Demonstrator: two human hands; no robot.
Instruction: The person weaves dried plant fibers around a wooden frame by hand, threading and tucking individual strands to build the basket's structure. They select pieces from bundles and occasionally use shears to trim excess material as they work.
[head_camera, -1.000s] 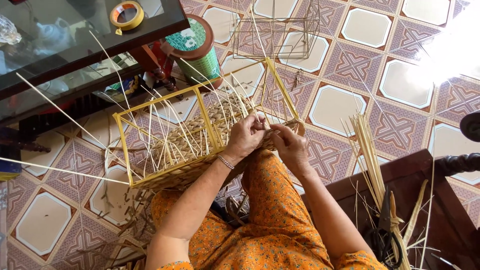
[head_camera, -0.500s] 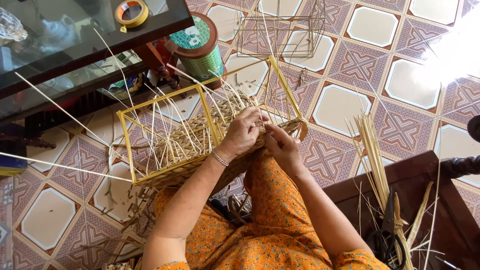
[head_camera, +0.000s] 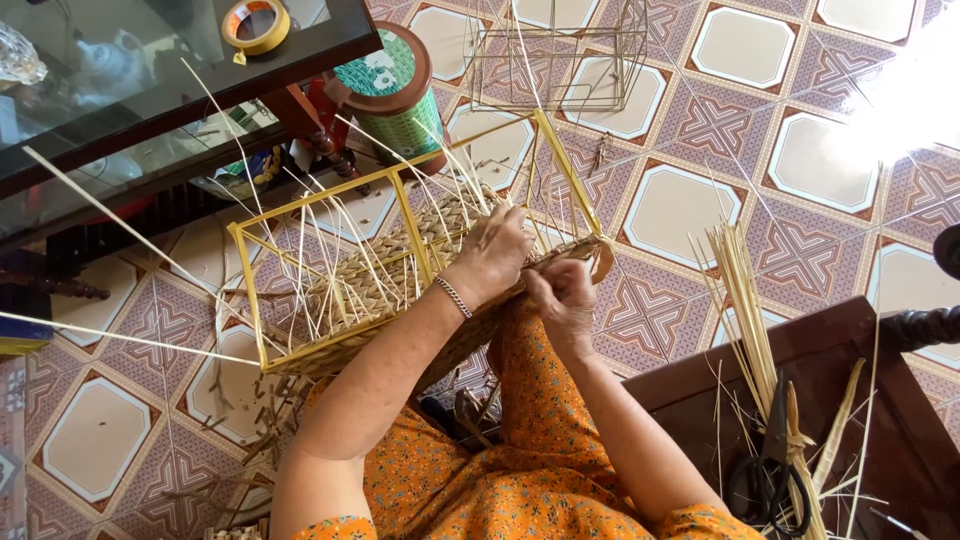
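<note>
Strands of pale split reed (head_camera: 120, 225) fan out at the left of the frame, loose ends running from the half-woven basket toward the dark glass-topped surface (head_camera: 150, 90) at upper left, where a roll of yellow tape (head_camera: 256, 24) lies.

Centre-left: rectangular yellow-painted frame with woven straw-coloured basket walls (head_camera: 400, 255), tilted on its side against the person's lap, above the patterned tile floor (head_camera: 700, 210). One long wall shows a dense plaited band across most of its width; many upright stakes stand unwoven and untrimmed above it. Judgement: body partly woven, rim edge and stray ends not yet finished.

Centre: left hand (head_camera: 492, 255) lies over the basket's near edge, fingers curled down and pressed onto the weave; what is under the fingertips is hidden. Just to its right, right hand (head_camera: 562, 298) has its grip closed, apparently pinching a strand at the basket's lower rim; the strand itself is too thin to confirm.

Upper centre: round green drum-shaped container with brown rim (head_camera: 392, 85), and beyond it a bare wire cage frame (head_camera: 560, 55), well apart from the hands.

Right: bundle of straight pale reed sticks (head_camera: 745, 300) leaning over a dark wooden stool surface (head_camera: 850, 400), with black-handled scissors (head_camera: 765, 470) lying on it.
</note>
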